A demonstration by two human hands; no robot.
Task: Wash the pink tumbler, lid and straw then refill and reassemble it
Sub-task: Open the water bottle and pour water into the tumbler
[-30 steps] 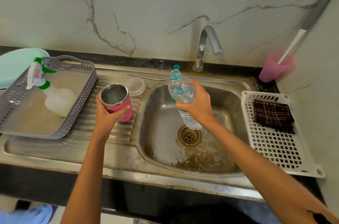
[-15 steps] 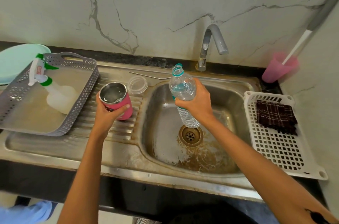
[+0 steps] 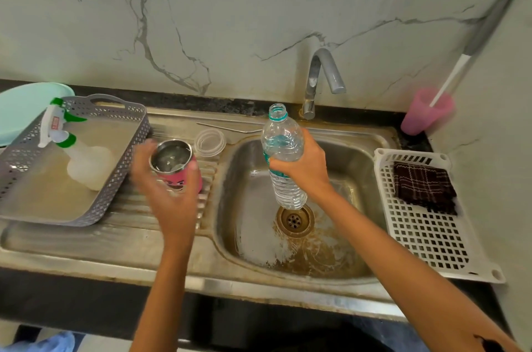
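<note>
The pink tumbler [image 3: 178, 179] stands upright on the sink's drainboard [image 3: 121, 236], its steel inside showing water. My left hand [image 3: 169, 202] is blurred just in front of it, thumb and fingers spread to either side, the thumb apart from the rim. The clear lid [image 3: 210, 142] lies flat behind the tumbler. A thin metal straw [image 3: 227, 128] lies along the back ledge. My right hand [image 3: 305, 167] grips a clear water bottle [image 3: 283, 141] upright over the sink basin [image 3: 354, 167]; its neck has no cap.
A grey perforated tray [image 3: 115, 167] holding a spray bottle [image 3: 72, 150] sits at the left, a pale green plate [image 3: 20, 109] behind it. The tap [image 3: 319, 78] stands at the back. A white basket [image 3: 431, 236] with a dark cloth [image 3: 423, 187] is on the right, a pink cup [image 3: 426, 112] beyond.
My left hand, which gripped the tumbler, has loosened and slid back toward me. The bottle has come more upright in my right hand.
</note>
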